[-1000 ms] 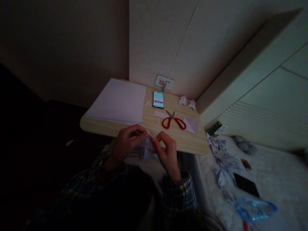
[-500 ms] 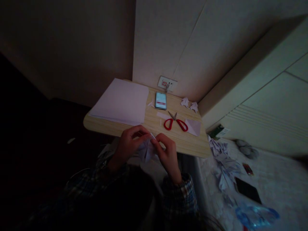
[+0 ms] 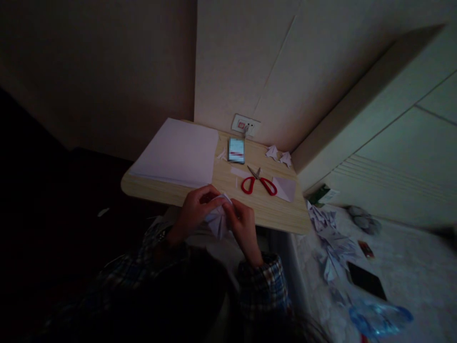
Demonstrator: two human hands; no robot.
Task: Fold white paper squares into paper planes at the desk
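Note:
My left hand [image 3: 194, 209] and my right hand [image 3: 243, 225] both pinch a small folded white paper piece [image 3: 218, 220] between them, just in front of the near edge of a light wooden table [image 3: 271, 216]. The fingertips of both hands meet at the top of the paper. Both wrists wear plaid sleeves. The room is dim, and the paper's exact folds are hard to make out.
On the table lie a stack of white sheets [image 3: 176, 152], a phone [image 3: 236, 150], red-handled scissors [image 3: 257, 183], a folded sheet [image 3: 285, 188] and small folded paper figures [image 3: 278, 155]. A wall socket [image 3: 244, 125] sits behind. On the bed to the right are more folded papers [image 3: 330, 243], a dark phone [image 3: 366, 281] and a plastic bottle [image 3: 378, 317].
My hands have drawn closer together on the folded paper, the right hand shifting slightly left and up. The view has swayed a little.

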